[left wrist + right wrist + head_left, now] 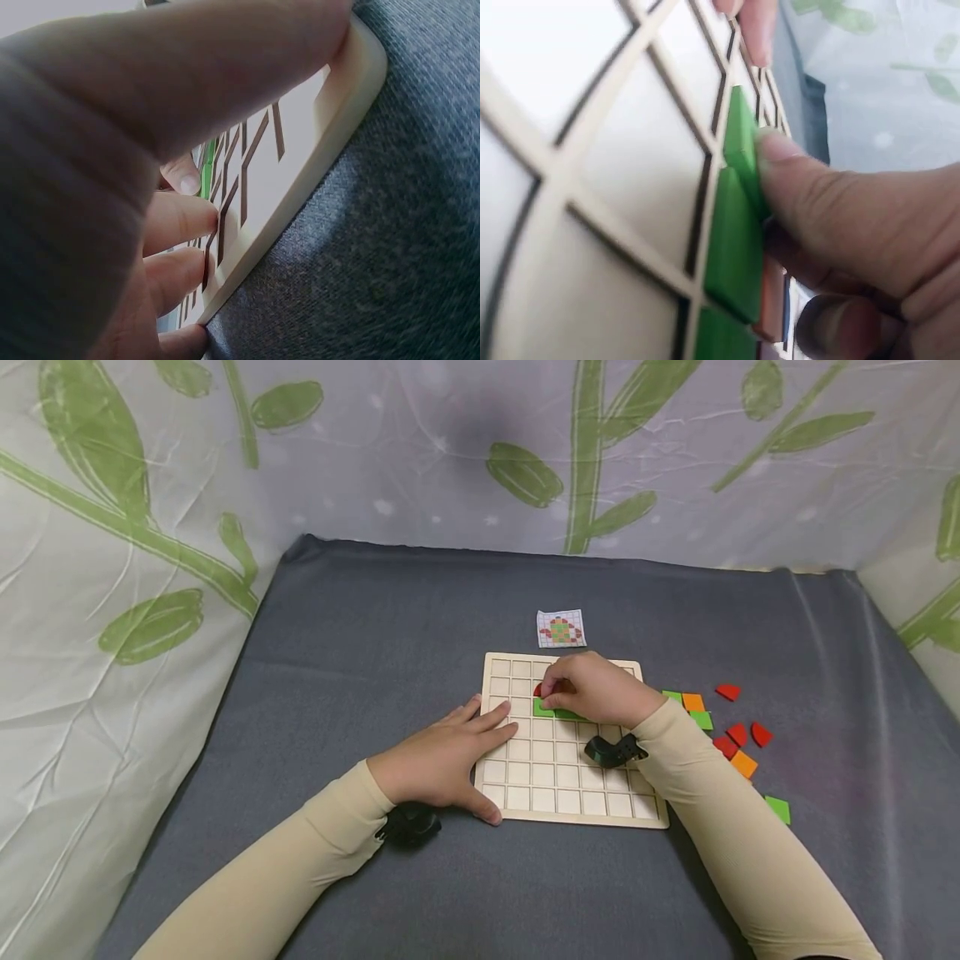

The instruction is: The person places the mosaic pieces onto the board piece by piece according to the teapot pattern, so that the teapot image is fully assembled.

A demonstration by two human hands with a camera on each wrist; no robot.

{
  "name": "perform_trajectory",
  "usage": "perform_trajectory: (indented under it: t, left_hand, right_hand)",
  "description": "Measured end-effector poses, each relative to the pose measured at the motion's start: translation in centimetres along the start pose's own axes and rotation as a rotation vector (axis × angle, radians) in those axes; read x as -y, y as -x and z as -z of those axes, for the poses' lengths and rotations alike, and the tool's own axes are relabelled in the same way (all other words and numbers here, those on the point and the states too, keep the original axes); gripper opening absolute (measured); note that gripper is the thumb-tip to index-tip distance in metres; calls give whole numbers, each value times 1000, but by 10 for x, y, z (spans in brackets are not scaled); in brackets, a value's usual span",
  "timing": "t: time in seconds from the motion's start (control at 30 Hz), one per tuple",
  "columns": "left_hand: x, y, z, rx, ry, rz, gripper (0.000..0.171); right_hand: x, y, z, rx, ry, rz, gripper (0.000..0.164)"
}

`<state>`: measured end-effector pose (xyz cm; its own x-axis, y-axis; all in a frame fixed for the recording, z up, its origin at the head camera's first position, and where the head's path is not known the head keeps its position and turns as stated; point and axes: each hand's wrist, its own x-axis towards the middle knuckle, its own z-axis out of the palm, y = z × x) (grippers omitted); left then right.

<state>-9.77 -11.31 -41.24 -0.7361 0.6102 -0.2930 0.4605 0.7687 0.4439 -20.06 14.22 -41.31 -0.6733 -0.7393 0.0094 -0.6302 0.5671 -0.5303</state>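
Note:
My right hand (600, 687) is over the upper part of a pale wooden grid board (577, 819), fingers curled in. Its thumb and fingers pinch a green square tile (739, 135), which stands slightly raised at its cell in the right wrist view. Beside it lie another green tile (733, 244) and an orange tile (771, 300). A bit of a red tile (537, 690) shows by the fingertips in the head view. My left hand (442, 760) rests spread along the board's left side, fingers on the grid and thumb at the front left corner.
Behind the board lies a small printed pattern card (561, 628). Loose tiles are scattered to the right, among them an orange square (693, 702), a red quarter-round (727, 692) and a green piece (777, 809). Dark grey cloth (390, 618) covers the table; leaf-printed curtains surround it.

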Motion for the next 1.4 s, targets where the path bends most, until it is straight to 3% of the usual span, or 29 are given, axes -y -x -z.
perform_trajectory:
  t: [1.0, 1.4]
  left_hand:
    - [1, -2, 3, 3, -14, 0, 115]
    - [1, -2, -2, 10, 9, 8, 116]
  right_hand:
    - [3, 5, 0, -33, -8, 8, 14]
    - [-5, 28, 13, -74, 41, -107, 10]
